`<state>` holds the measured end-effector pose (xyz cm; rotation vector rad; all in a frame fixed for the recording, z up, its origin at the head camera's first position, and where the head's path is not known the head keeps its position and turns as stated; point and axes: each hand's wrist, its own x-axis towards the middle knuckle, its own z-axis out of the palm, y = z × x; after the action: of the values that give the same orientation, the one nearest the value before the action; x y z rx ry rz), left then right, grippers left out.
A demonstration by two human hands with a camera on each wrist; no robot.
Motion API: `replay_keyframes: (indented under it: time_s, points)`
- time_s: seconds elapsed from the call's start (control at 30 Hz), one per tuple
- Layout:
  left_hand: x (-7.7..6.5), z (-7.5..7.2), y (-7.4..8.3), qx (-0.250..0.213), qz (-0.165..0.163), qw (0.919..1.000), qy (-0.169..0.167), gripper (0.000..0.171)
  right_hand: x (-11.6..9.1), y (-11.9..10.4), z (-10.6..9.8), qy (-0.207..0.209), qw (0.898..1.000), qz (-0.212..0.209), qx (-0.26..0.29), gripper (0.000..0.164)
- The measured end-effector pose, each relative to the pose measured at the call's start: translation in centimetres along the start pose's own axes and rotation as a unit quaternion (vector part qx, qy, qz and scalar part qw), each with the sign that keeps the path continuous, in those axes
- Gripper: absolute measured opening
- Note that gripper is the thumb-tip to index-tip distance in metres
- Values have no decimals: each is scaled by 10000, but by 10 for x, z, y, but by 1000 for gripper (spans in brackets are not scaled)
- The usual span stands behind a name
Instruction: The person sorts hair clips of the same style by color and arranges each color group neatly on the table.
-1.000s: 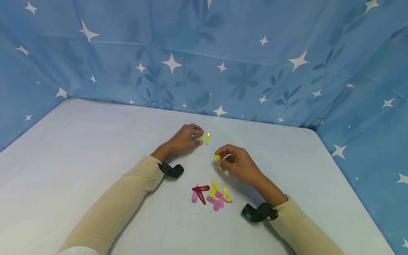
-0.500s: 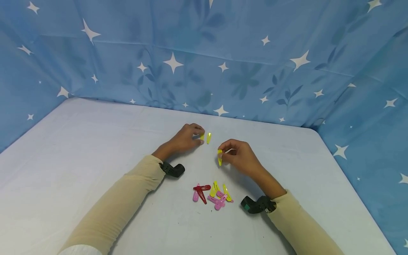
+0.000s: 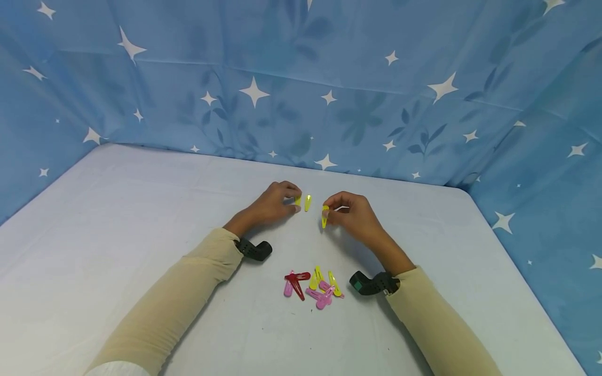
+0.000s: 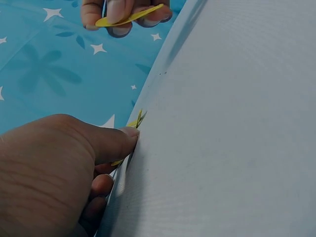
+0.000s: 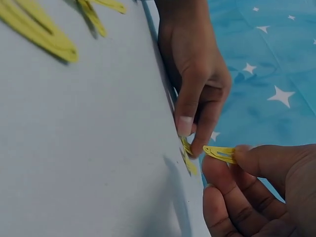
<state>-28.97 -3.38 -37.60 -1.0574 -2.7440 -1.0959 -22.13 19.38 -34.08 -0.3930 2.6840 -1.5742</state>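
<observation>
My right hand (image 3: 355, 216) pinches a yellow snap hair clip (image 3: 324, 218) between thumb and fingers, held above the white table. In the right wrist view this hair clip (image 5: 219, 153) points toward the other hand. Farther left, my left hand (image 3: 274, 204) rests at the table with thumb and forefinger round another yellow hair clip (image 3: 298, 200), partly hidden by the fingers. Just right of those fingertips lies one more yellow hair clip (image 3: 308, 203). Nearer the front is a loose pile with red hair clips (image 3: 295, 285), pink hair clips (image 3: 323, 298) and yellow hair clips (image 3: 334, 285).
A white cloth covers the table (image 3: 188, 324). Behind it and at both sides hangs a blue curtain (image 3: 282, 125) with white stars. Each wrist wears a black camera band, and the right one (image 3: 373, 283) stands close to the pile's right side.
My right hand has moved away from the body toward the back of the table, carrying its yellow hair clip nearly level with the left hand. The left hand has stayed in place.
</observation>
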Motion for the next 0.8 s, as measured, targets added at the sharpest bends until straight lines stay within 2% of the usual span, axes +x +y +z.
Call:
replay_keyframes:
  time_s: [0.33,0.53,0.8]
  points:
    - [-2,-2,3,22,28,10000,-3,42,19,8,-2,187,9996,225,23,14]
    - [-3,-1,2,70,-55,10000,-9,42,25,5,-1,307,9984,467,-7,15]
    - [-1,1,2,86,-146,9998,-48,42,31,10,0,44,9976,686,44,17]
